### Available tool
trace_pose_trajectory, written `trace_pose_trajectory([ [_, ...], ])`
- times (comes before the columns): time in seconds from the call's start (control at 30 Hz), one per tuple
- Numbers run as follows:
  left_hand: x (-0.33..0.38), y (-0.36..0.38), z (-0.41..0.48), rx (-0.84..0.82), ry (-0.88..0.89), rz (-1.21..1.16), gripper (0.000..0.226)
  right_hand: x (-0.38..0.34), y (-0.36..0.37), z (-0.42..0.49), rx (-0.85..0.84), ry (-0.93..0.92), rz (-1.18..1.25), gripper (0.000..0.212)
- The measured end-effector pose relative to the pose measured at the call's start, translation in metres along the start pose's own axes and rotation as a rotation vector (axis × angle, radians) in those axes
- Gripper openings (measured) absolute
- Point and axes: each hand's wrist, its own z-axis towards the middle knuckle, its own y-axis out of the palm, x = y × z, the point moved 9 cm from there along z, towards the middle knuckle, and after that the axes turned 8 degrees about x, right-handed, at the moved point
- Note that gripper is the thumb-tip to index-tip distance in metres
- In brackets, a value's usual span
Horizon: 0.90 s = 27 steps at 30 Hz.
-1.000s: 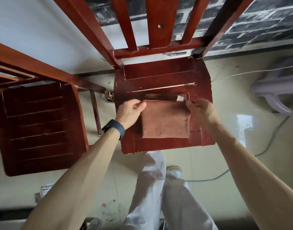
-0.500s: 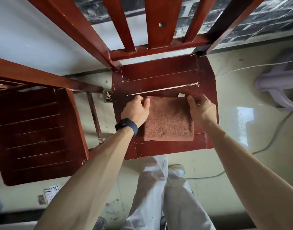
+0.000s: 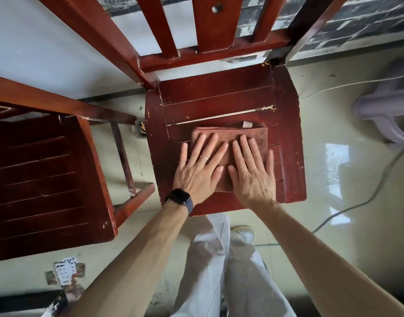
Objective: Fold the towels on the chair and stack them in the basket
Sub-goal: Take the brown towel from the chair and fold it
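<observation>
Left hand (image 3: 198,172), right hand (image 3: 251,177) newly flat on seemingly crosswise towel (image 3: 230,133)

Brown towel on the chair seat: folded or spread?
Folded. The towel is a compact, thick rectangle on the chair seat; left hand and right hand press flat on it.

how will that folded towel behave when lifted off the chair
Probably floppy: the towel is soft terry, folded in layers, so it may sag or unfold unless supported. Likely light; the left hand and right hand press it flat on the chair.
</observation>
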Motion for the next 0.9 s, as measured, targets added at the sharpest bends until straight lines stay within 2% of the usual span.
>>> trace_pose_trajectory([
  [0.1, -0.018, 0.010, 0.001, -0.030, -0.046, 0.012, 0.059, 0.020, 0.009, -0.001, -0.002, 0.078, -0.045, 0.067],
  [0.17, -0.028, 0.011, -0.002, -0.021, -0.147, -0.017, 0.060, 0.025, 0.007, -0.005, 0.011, 0.204, -0.012, 0.069],
  [0.27, -0.042, 0.000, -0.012, 0.053, -0.409, -0.115, 0.062, 0.040, -0.006, -0.017, 0.099, 0.525, 0.156, 0.060],
  [0.37, -0.058, -0.018, -0.019, 0.160, -0.705, -0.426, 0.060, 0.061, -0.020, -0.018, 0.136, 0.773, 0.422, 0.043],
  [0.43, -0.068, -0.014, -0.023, 0.087, -0.924, -0.641, 0.050, 0.071, -0.020, -0.015, 0.020, 0.940, 0.594, 0.031],
  [0.5, -0.072, -0.010, -0.023, -0.044, -1.053, -0.698, 0.041, 0.079, -0.015, -0.012, -0.137, 1.054, 0.650, 0.033],
  [0.57, -0.073, -0.010, -0.018, -0.139, -1.065, -0.697, 0.037, 0.084, -0.009, -0.009, -0.266, 1.095, 0.704, 0.036],
  [0.67, -0.074, -0.003, -0.012, -0.257, -1.076, -0.756, 0.034, 0.086, -0.009, -0.009, -0.353, 1.123, 0.819, 0.030],
  [0.73, -0.076, -0.001, -0.010, -0.281, -1.093, -0.842, 0.041, 0.087, -0.012, -0.009, -0.387, 1.085, 0.850, 0.021],
  [0.8, -0.073, -0.007, -0.006, -0.282, -1.027, -0.897, 0.041, 0.085, -0.020, -0.012, -0.411, 1.062, 0.921, 0.010],
  [0.9, -0.057, -0.031, -0.005, -0.265, -0.935, -0.982, 0.028, 0.087, -0.037, -0.033, -0.466, 1.078, 1.112, 0.020],
])
